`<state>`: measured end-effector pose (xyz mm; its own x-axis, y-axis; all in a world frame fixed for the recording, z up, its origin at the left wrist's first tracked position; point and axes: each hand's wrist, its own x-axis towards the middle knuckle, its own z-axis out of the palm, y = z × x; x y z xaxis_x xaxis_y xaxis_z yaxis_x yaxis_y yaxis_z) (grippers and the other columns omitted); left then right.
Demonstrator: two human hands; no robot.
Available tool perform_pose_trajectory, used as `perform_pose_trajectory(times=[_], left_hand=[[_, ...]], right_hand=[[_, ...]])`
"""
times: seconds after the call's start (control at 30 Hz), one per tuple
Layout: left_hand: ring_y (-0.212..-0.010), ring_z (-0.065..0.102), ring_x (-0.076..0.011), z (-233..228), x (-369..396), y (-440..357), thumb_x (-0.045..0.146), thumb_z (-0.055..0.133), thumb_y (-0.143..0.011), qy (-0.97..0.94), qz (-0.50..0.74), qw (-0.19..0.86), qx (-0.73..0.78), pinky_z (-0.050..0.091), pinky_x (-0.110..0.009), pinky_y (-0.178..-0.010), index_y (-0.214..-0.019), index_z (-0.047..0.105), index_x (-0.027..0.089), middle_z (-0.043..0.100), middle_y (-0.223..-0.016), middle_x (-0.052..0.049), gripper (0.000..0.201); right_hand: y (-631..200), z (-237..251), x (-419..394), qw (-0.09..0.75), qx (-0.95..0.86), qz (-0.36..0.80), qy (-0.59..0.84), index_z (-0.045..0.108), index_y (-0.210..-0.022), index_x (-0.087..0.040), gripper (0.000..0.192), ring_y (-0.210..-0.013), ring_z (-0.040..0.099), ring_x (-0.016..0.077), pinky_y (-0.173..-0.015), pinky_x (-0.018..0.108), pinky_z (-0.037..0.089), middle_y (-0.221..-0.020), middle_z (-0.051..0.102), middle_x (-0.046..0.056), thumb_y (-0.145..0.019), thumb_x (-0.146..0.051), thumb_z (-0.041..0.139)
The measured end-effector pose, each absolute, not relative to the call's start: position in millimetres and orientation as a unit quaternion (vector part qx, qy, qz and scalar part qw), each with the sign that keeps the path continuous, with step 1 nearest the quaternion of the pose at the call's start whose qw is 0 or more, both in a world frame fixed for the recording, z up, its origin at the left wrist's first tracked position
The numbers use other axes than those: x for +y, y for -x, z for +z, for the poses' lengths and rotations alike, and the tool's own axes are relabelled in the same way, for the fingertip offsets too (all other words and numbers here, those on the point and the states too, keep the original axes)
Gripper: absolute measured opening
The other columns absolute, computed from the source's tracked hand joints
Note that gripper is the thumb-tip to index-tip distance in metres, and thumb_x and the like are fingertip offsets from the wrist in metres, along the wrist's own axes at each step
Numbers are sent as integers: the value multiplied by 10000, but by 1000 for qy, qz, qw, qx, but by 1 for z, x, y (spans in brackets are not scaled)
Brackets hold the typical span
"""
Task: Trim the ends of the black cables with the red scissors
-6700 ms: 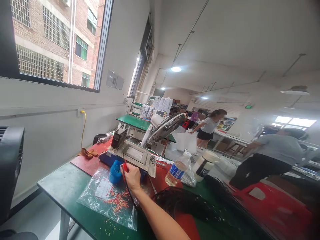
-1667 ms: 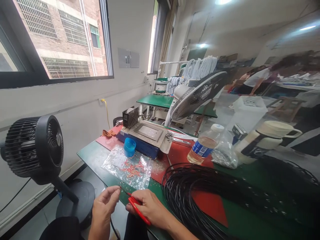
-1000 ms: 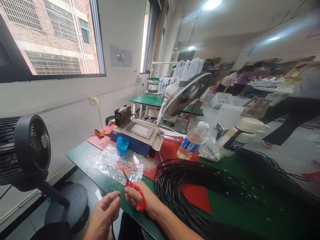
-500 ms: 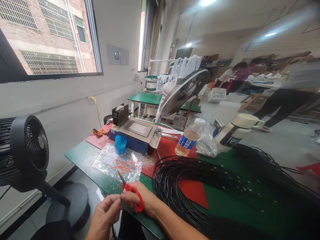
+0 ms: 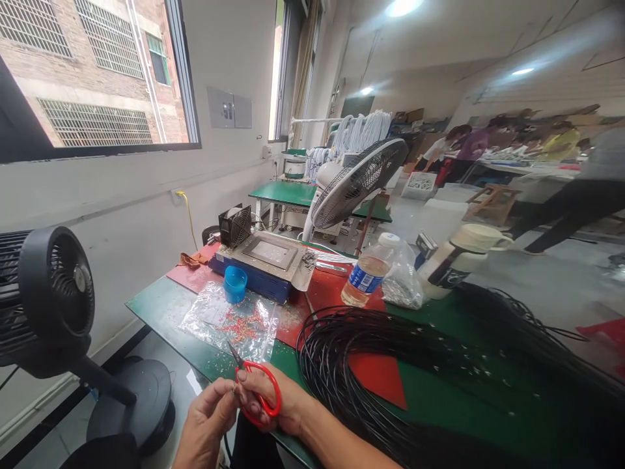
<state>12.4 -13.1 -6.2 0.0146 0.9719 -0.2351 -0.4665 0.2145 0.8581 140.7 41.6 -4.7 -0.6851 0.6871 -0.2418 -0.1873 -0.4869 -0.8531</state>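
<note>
Near field, at the front edge of the bench (image 5: 161,306): the right hand (image 5: 273,400) carries the red-handled scissors (image 5: 256,387), its fingers through and closed around the loops. Compared with half a second earlier, the scissors have dropped slightly and drawn closer to the left hand (image 5: 208,423), so the two hands now meet at one spot. The left fingers are pinched together on the end of a thin black wire (image 5: 226,443), which hangs down between the hands; the tip itself is too small to make out. The change suggests fine work on the wire end is in hand rather than a cut through the length.

Orientation: the long axis of the scissors runs from the loops, low and right, to the blades, high and left; the short dark blades point up and away toward the clear bag of red pieces (image 5: 234,322). Whether the blades are parted cannot be told.

Middle field: a large coil of black cable (image 5: 390,352) lies just right of the hands.

Far field: a blue cup (image 5: 235,284) and a blue-based machine (image 5: 266,264).
</note>
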Motion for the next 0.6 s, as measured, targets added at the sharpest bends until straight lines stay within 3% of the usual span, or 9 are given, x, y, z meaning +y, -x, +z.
perform_pose_trajectory(times=[0.23,0.6], left_hand=[[-578,586,-82,-1,-15,-15,281,753,-598,-203,580,665,425,460,-160,-623,-696,716,188,696,-603,0,140],[-569,587,-97,-6,-14,-15,303,755,-590,-201,582,657,436,457,-173,-585,-670,706,173,703,-595,-23,160]], right_hand=[[-138,-9,40,291,-439,812,250,516,-522,-114,467,-301,370,40,-324,163,234,-362,417,-53,-701,-526,644],[-137,-7,40,289,-447,805,262,524,-518,-111,514,-294,367,36,-303,155,241,-367,426,-47,-697,-584,614]])
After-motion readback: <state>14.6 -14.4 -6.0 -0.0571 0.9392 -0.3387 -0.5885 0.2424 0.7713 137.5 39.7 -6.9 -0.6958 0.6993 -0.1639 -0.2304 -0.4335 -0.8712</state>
